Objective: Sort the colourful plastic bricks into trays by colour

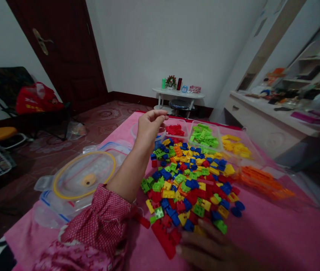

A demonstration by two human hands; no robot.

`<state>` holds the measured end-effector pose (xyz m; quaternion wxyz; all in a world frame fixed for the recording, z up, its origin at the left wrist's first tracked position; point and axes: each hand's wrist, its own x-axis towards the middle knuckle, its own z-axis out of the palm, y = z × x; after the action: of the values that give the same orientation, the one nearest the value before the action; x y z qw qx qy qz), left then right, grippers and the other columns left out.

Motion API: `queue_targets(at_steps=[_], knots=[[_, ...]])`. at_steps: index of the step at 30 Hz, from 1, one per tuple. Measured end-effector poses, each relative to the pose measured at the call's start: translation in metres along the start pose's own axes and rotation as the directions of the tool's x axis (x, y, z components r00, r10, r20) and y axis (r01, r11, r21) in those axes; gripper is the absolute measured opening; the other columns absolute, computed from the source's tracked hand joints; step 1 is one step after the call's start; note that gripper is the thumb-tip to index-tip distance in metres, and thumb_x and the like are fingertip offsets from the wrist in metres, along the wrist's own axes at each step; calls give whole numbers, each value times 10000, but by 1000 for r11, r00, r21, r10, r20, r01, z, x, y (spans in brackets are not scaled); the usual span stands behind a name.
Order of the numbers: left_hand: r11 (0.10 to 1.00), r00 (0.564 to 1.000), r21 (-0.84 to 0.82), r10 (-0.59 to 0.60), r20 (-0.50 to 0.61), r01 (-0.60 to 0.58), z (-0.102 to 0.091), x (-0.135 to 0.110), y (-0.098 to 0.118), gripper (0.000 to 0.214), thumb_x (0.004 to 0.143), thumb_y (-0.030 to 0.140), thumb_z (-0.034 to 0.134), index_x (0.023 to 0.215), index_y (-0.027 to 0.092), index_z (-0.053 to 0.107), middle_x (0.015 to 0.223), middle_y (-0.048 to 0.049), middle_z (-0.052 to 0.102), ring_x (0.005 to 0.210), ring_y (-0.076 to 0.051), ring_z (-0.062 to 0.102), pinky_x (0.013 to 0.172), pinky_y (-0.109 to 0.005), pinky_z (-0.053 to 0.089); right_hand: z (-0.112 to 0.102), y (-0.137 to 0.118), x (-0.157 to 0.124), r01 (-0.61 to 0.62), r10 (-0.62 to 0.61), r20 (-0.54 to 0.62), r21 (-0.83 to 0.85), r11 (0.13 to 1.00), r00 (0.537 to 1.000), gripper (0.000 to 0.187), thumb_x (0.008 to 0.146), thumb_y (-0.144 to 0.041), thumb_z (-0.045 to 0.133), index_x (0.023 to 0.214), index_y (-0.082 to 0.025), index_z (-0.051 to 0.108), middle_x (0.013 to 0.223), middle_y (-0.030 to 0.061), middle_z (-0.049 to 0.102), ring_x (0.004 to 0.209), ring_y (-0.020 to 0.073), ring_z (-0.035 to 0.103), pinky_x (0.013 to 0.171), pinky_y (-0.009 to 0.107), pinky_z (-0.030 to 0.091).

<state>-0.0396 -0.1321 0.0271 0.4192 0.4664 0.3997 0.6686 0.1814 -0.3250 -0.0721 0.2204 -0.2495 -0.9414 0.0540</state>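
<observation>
My left hand [152,121] reaches over the clear round tub [135,131], where some blue pieces show. Its thumb and fingers are closed in a pinch, and whatever they hold, if anything, cannot be made out. A big mixed pile of toy building blocks [188,180] in red, blue, yellow and green covers the middle of the pink cloth. Partly blurred, my right hand [207,246] lies low at the near edge of the pile with fingers apart. Close to its fingertips is a long red block [162,238].
Clear boxes at the back and right hold red pieces [175,130], green pieces [204,135], yellow pieces [237,146] and orange pieces [263,180]. Stacked lids [85,177] lie left of my forearm on the pink cloth [261,229]. A cluttered white dresser [261,116] stands at the right.
</observation>
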Motion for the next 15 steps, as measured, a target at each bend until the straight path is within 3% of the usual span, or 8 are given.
queue_targets(at_steps=[2,4,7,10,12,15], knots=[[1000,999,12,4,36,-5,2,1,-7,175,680,189,572,838,142,630,761,-24,661,528,-60,525,490,-168,432,-6,14,14,82,-77,132,-34,996,988,402,855,-273,512,1231,-417,513,1241,-33,594,1190,154,509,1098,370,294],[996,995,83,20,94,-28,3,3,-19,177,693,192,562,843,135,637,755,-28,660,536,-71,536,493,-176,437,-15,29,30,64,-41,183,-124,990,982,378,855,-273,513,1210,-403,532,1346,-12,500,1271,207,420,1099,480,248],[929,971,324,116,207,-180,7,2,-40,176,723,205,555,847,141,663,761,-40,669,626,-117,589,598,-235,485,-22,50,49,-37,54,94,-174,984,994,312,852,-339,514,1159,-329,569,1393,41,447,1297,263,370,1074,591,182],[723,898,556,215,385,-411,13,-6,-57,225,770,206,532,938,170,679,920,-67,683,860,-177,612,837,-328,471,-24,71,55,-206,190,-103,-186,961,976,279,861,-333,496,1113,-254,586,1330,87,495,1237,246,431,1069,538,238],[587,839,622,210,502,-519,16,-14,-65,283,801,222,515,1042,185,659,1054,-79,652,1001,-201,573,932,-355,421,-26,89,54,-377,325,-240,-222,899,915,276,865,-314,482,1104,-215,580,1299,108,501,1213,244,441,1041,484,307],[474,792,665,127,597,-578,19,-22,-75,360,827,290,507,1159,194,607,1188,-96,585,1111,-226,514,973,-369,388,-30,118,47,-612,514,-353,-275,741,782,368,851,-358,494,1152,-150,536,1291,158,469,1218,283,411,1005,460,353]])
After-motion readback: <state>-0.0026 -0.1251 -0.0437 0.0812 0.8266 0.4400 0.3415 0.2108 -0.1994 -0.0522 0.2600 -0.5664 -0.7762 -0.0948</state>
